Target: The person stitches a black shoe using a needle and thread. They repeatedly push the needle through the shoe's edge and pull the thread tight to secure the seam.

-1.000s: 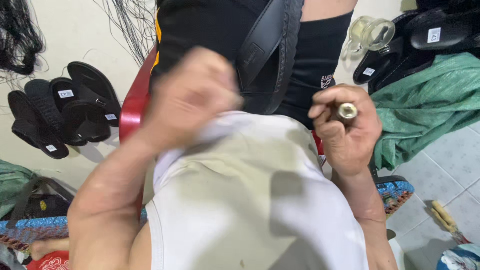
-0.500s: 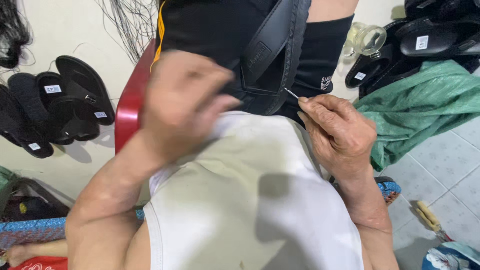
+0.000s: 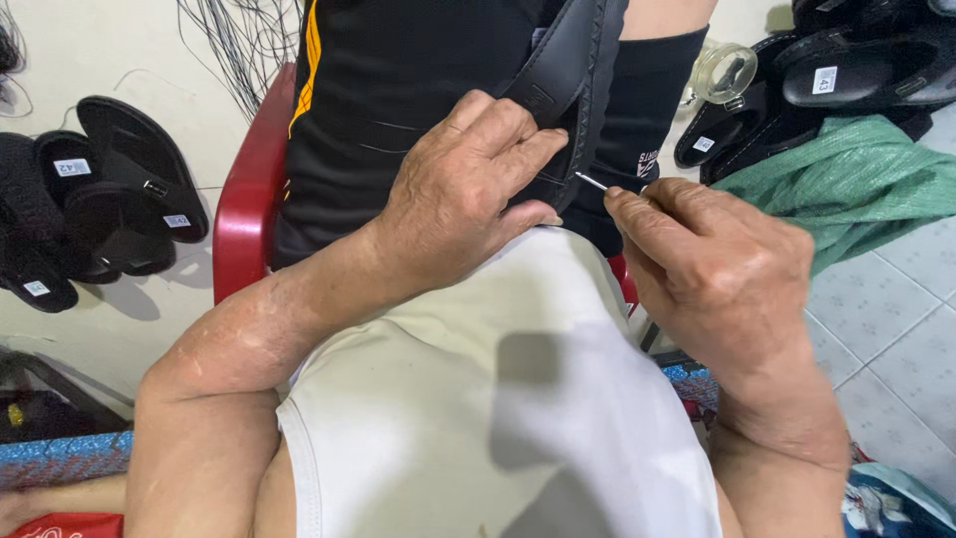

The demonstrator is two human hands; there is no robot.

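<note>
black leather, stiff and curved: that is the sandal (image 3: 573, 70) i am working on, propped upright against my lap with its strap edge facing me. my left hand (image 3: 463, 194) is closed round that edge, thumb under and fingers over, pinching it just where the stitch has to go. my right hand (image 3: 712, 264) is shut on a thin metal needle (image 3: 590, 180), thumb and forefinger tight near its back end, the tip just beside the leather and close to my left fingertips.

to do this well i judge the needle should go in square to the edge, not slanting, and my left fingers should sit a little clear of the spot where the point comes through, since they are very near it. a firm pinch on the strap keeps it from twisting as i push. whether thread trails from the needle i cannot tell.

i have no table; the work rests on my white shirt (image 3: 478, 399) and against my black shorts (image 3: 398, 100). under me is a red plastic chair (image 3: 249, 199). to my left more black sandals (image 3: 110, 209) lie against a pale wall, small white tags on them, and thin dark cords (image 3: 234, 50) hang down above. to my right are more tagged sandals (image 3: 856, 75), a clear roll of tape (image 3: 725, 72), a crumpled green sack (image 3: 846, 184) and a pale tiled floor (image 3: 896, 309). a blue patterned mat (image 3: 60, 458) shows low on the left.
</note>
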